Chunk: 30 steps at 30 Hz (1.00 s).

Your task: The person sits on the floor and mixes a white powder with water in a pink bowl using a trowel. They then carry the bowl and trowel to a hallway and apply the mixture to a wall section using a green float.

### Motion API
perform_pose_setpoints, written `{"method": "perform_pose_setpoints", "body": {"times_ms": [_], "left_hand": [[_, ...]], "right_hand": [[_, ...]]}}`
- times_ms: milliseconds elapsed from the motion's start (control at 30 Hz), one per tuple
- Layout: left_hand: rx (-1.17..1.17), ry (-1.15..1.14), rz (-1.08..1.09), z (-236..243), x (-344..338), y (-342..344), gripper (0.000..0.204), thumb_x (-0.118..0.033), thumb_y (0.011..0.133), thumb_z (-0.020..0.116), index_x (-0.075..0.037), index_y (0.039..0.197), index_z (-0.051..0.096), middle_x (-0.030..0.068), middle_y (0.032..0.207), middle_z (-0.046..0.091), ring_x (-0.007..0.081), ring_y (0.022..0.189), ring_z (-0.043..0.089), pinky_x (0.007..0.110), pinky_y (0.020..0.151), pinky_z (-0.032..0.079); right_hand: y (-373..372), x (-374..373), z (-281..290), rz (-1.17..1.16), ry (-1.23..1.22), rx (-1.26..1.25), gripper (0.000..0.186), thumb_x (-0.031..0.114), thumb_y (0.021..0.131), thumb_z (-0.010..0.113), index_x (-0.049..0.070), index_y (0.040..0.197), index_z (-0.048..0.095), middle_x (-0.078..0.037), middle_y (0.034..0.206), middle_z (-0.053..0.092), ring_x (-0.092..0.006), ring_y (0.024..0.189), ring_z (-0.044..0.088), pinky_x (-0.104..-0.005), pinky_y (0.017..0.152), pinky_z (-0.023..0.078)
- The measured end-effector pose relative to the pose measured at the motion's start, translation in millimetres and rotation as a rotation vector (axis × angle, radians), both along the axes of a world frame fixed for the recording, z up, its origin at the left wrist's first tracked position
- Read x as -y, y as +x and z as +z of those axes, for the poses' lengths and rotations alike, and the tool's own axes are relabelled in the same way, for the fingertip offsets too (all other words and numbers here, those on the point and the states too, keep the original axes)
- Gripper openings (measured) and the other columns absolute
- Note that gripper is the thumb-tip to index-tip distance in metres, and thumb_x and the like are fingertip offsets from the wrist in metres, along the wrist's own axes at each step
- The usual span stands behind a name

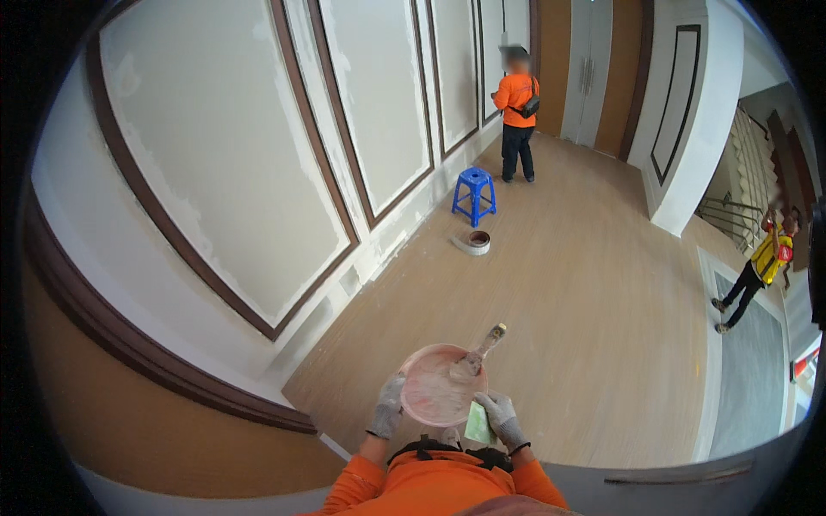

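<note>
My left hand [387,408], in a grey work glove, grips the left rim of a round pink basin [416,365] smeared with whitish filler. A putty knife [473,361] leans in it, its blade coated and its handle sticking out over the far right rim. My right hand [503,416], gloved too, is closed on a pale green flat spreader [479,424] at the basin's near right side. The right fingers are partly hidden behind the spreader and glove.
A panelled wall [215,146] with patchy filler and brown mouldings runs along the left. Ahead on the wooden floor [551,301] stand a blue stool [474,196] and a roll of tape-like strip [474,243]. One person [518,103] works farther off; another [757,267] stands at right.
</note>
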<state>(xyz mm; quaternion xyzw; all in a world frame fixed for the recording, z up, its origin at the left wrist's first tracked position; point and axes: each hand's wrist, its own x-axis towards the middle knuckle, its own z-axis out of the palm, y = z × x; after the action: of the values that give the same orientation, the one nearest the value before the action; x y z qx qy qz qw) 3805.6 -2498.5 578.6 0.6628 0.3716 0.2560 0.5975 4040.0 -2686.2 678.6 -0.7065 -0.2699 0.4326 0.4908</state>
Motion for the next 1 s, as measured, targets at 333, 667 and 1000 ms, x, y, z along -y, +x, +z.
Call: {"method": "perform_pose_setpoints", "body": {"times_ms": [333, 667, 1000], "left_hand": [[0.186, -0.120, -0.078, -25.6, -104.7, 150.7, 0.042, -0.027, 0.101, 0.059, 0.000, 0.133, 0.060, 0.0157, 0.126, 0.065, 0.0300, 0.115, 0.063, 0.042, 0.097, 0.052], [0.279, -0.272, 0.133, -26.4, -204.1, 281.2, 0.049, -0.026, 0.096, 0.064, 0.002, 0.136, 0.057, 0.0223, 0.134, 0.062, 0.0369, 0.123, 0.060, 0.043, 0.105, 0.048], [-0.067, 0.640, 0.374, -66.3, -346.4, 312.8, 0.041, -0.028, 0.105, 0.057, -0.001, 0.135, 0.060, 0.0080, 0.125, 0.067, 0.0244, 0.114, 0.064, 0.040, 0.097, 0.053]], "right_hand": [[123.3, -80.0, -70.8, -0.244, -0.113, -0.088, 0.040, 0.034, 0.095, 0.068, -0.003, 0.081, 0.070, -0.003, 0.072, 0.065, -0.0106, 0.066, 0.054, -0.0336, 0.060, 0.044], [280.3, -233.5, -65.3, -0.082, -0.146, -0.142, 0.043, 0.036, 0.095, 0.067, -0.006, 0.091, 0.075, -0.006, 0.071, 0.069, -0.0123, 0.065, 0.059, -0.0340, 0.060, 0.047], [372.2, -470.6, -53.5, 0.389, -0.133, 0.094, 0.046, 0.039, 0.098, 0.063, -0.004, 0.085, 0.072, -0.005, 0.069, 0.064, -0.0121, 0.063, 0.056, -0.0350, 0.058, 0.045]]}}
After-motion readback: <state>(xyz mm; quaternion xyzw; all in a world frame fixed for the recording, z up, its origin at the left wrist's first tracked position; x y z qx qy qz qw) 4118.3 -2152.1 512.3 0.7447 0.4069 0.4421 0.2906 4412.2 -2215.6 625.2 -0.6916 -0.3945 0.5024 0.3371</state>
